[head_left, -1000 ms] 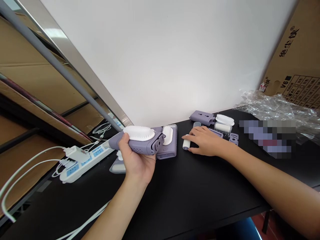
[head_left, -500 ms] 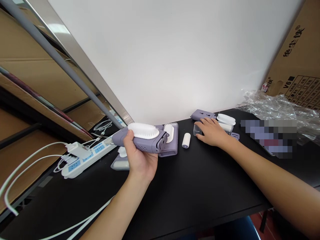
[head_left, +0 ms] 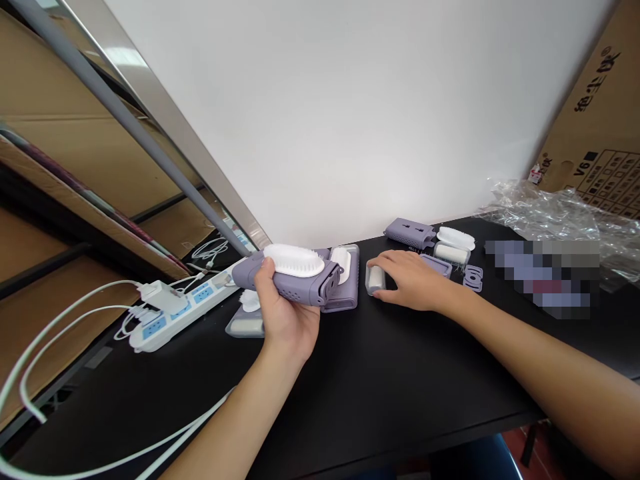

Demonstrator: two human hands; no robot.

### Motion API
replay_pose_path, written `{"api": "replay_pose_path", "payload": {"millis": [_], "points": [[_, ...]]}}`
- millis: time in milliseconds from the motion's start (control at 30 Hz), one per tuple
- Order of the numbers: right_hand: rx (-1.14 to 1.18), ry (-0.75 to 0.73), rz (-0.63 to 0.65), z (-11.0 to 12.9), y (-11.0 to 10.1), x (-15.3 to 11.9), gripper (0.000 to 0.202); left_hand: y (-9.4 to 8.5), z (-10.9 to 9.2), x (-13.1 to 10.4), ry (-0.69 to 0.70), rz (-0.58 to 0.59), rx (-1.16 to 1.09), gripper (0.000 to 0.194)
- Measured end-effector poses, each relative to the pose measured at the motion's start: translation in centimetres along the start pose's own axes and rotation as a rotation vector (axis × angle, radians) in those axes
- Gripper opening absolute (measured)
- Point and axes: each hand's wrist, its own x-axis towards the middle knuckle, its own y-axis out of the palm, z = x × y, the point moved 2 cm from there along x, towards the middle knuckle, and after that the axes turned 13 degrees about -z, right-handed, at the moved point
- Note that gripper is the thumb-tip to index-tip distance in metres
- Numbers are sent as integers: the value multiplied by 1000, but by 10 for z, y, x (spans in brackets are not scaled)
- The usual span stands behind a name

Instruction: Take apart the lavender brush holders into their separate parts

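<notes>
Left hand (head_left: 286, 320) fingers gripping purple brush (head_left: 290, 279), long axis left-right, bristles up, right hand (head_left: 406, 280) fingers on small roller (head_left: 375, 279)

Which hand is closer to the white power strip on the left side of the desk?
Left. The left hand holds a purple brush just beside the power strip; the right hand rests on a small roller farther along the desk.
</notes>
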Motion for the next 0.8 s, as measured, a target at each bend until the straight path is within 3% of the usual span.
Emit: {"api": "replay_pose_path", "payload": {"millis": [200, 467, 633, 800], "points": [[-188, 39, 94, -12, -1, -1, 55, -1, 0, 0, -14, 5, 15, 34], [-356, 76, 25, -25, -13, -3, 56, -4, 3, 2, -36, 15, 13, 35], [-230, 14, -184, -2, -21, 0, 45, -8, 10, 4, -17, 101, 102, 39], [171, 26, -422, 30, -35, -5, 37, -18, 18, -2, 72, 342, 299, 45]]}}
